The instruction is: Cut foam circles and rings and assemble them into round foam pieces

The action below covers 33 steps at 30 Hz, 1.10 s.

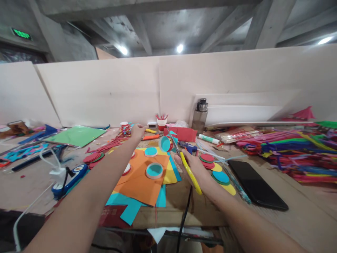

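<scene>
Yellow-handled metal scissors, held in right hand: I judge them light, stiff; best gripped by handles. Left hand: contents, I cannot tell.

The left arm, bare, stretches nearly straight over the bench from its front edge, bringing the left hand close to the back edge; its fingers look bent, though they are too small and soft to be sure. The bare right arm slants inward from the front edge, the right hand mid-bench, fingers curled in a grip.
</scene>
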Available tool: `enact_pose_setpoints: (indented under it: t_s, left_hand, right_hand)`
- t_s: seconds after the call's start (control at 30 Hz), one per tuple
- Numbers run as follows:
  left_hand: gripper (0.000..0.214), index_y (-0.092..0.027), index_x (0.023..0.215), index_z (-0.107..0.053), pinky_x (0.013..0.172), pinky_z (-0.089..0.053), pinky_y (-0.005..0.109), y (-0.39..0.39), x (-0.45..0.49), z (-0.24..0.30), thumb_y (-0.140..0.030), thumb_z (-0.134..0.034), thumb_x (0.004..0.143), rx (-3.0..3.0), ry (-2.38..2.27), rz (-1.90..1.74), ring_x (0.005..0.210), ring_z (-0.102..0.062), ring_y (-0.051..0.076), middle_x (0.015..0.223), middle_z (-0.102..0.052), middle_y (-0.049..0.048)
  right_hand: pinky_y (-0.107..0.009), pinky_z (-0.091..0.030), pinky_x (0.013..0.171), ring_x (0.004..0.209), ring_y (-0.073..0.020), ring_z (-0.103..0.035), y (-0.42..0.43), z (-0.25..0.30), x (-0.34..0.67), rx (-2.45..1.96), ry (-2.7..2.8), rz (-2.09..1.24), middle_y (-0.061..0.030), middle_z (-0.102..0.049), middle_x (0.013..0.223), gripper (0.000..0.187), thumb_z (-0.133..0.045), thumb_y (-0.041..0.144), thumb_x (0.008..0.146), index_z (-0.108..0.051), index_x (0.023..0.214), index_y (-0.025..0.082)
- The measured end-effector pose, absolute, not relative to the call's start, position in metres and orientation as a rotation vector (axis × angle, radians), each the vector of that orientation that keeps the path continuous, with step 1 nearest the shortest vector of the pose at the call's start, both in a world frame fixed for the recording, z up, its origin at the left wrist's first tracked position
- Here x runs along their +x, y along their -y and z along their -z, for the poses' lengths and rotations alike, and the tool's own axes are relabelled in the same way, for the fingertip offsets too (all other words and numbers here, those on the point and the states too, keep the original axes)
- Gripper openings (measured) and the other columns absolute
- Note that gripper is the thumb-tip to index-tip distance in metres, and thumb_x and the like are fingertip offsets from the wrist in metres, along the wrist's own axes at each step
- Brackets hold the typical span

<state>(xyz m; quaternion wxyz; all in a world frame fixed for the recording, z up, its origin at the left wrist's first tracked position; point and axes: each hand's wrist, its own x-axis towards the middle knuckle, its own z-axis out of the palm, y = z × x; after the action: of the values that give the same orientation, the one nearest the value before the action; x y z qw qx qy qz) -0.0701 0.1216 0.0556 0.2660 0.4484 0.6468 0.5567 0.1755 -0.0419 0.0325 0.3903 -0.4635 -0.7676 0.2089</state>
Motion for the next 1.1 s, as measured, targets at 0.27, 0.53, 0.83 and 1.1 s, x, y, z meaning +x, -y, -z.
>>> enact_pose_setpoints:
  t_s: [0.27,0.53,0.83,1.1]
  left_hand:
    - [0.066,-0.012,0.115,-0.051,0.101,-0.029,0.057,-0.182,-0.111,-0.043,-0.034,-0.078,0.058,1.209,-2.407,-1.232,0.131,-0.030,0.045,0.133,-0.046,0.0268]
    - [0.080,-0.010,0.125,-0.046,0.096,-0.033,0.058,-0.211,-0.116,-0.027,-0.052,-0.072,0.062,1.262,-2.649,-0.971,0.130,-0.033,0.045,0.135,-0.044,0.0293]
    - [0.076,-0.012,0.121,-0.050,0.096,-0.034,0.057,-0.220,-0.123,-0.015,-0.050,-0.075,0.060,1.308,-2.683,-0.867,0.128,-0.036,0.044,0.133,-0.049,0.0262]
    - [0.057,-0.016,0.106,-0.054,0.100,-0.027,0.055,-0.212,-0.131,-0.020,-0.049,-0.073,0.064,1.399,-2.601,-0.974,0.124,-0.043,0.040,0.118,-0.060,0.0210]
  right_hand:
    - [-0.023,-0.037,0.058,0.063,-0.0132,-0.047,0.040,-0.029,0.175,-1.184,1.928,-0.614,0.0012,-0.055,0.069,0.026,-0.050,0.045,0.088,-0.054,0.091,0.020]
    - [-0.023,-0.037,0.056,0.064,-0.0135,-0.048,0.038,-0.020,0.175,-1.179,1.863,-0.650,0.0005,-0.056,0.073,0.025,-0.051,0.046,0.087,-0.051,0.085,0.021]
    - [-0.022,-0.034,0.054,0.062,-0.0116,-0.044,0.043,-0.027,0.174,-1.191,1.866,-0.724,0.0022,-0.050,0.069,0.024,-0.052,0.044,0.087,-0.048,0.083,0.021]
    - [-0.022,-0.032,0.052,0.059,-0.0114,-0.040,0.043,-0.029,0.174,-1.193,1.888,-0.681,0.0027,-0.045,0.066,0.029,-0.050,0.049,0.087,-0.047,0.079,0.021]
